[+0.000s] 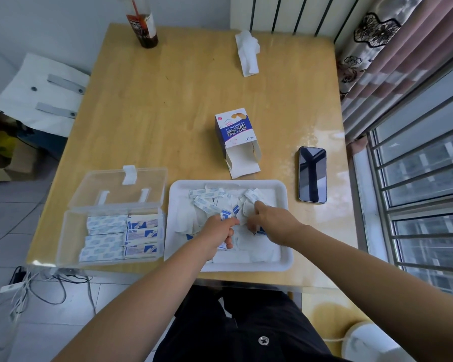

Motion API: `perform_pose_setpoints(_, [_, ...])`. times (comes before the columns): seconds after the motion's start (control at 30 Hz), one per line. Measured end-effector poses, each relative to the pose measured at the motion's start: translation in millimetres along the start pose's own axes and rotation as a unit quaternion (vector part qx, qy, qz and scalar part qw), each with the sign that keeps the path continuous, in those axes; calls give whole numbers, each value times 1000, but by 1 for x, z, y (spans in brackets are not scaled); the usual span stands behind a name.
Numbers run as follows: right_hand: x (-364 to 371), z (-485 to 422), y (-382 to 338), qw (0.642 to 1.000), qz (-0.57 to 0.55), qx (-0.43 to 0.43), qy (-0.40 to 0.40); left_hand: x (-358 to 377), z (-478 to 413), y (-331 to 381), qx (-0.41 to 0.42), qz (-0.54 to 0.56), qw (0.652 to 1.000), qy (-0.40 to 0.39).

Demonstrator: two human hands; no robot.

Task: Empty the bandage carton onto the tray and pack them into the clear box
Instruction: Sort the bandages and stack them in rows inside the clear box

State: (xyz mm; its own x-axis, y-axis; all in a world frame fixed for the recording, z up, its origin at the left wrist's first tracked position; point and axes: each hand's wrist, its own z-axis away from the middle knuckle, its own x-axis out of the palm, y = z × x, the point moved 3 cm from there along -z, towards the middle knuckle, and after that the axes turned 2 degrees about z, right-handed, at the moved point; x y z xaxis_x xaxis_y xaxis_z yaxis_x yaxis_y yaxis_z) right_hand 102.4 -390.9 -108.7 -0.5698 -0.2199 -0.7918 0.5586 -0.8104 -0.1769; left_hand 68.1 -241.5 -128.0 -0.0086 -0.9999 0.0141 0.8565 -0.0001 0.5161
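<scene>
The white tray (283, 257) sits at the table's near edge with several loose wrapped bandages (207, 202) scattered in it. My left hand (217, 233) is over the tray's middle and grips a small bunch of bandages. My right hand (270, 220) reaches in beside it, fingers curled around bandages in the pile. The blue and white bandage carton (233, 131) lies open-ended on the table behind the tray. To the left stands the clear box (71, 231), lid tipped back, with rows of bandages (120, 236) packed in its right part.
A black phone (312, 175) lies right of the tray. A dark bottle (143, 24) and a crumpled tissue (247, 52) are at the table's far side. A window and curtain run along the right, cables on the floor at left.
</scene>
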Motion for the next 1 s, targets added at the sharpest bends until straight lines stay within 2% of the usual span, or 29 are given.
perform_pose_setpoints(0.17, [7, -11, 8, 998, -49, 45, 16, 4, 6, 2, 5, -29, 1000, -6])
perform_pose_setpoints(0.27, [-6, -13, 13, 984, -167, 40, 41, 3, 6, 1, -4, -8, 1000, 12])
perform_pose_setpoints(0.33, [-22, -13, 10, 948, -300, 38, 95, 2, 4, 3, 2, 23, 999, 46])
perform_pose_setpoints(0.4, [-32, -12, 7, 891, -433, 64, 123, 3, 3, 8, 31, 49, 995, 83])
perform_pose_setpoints(0.47, [-30, -14, 4, 826, -546, 91, 109, 4, 5, 15, 59, 59, 991, 103])
perform_pose_setpoints(0.53, [-25, -15, 3, 776, -614, 113, 88, 6, 9, 20, 54, 72, 990, 104])
perform_pose_setpoints(0.63, [-24, -16, 0, 734, -659, 126, 109, 11, 14, 23, 11, 140, 990, 24])
perform_pose_setpoints(0.73, [-25, -18, -3, 689, -694, 137, 158, 15, 15, 22, 43, 143, 987, -53])
perform_pose_setpoints(0.83, [-25, -19, -12, 643, -736, 144, 154, 17, 14, 19, 83, 159, 980, -82])
perform_pose_setpoints(0.93, [-24, -21, -21, 631, -750, 139, 141, 16, 12, 17, 84, 149, 985, -40])
perform_pose_setpoints(0.97, [-25, -22, -21, 640, -740, 143, 150, 12, 11, 16, 76, 146, 986, -9])
perform_pose_setpoints(1.0, [-23, -22, -17, 668, -708, 154, 171, 8, 9, 15, 69, 146, 987, 16])
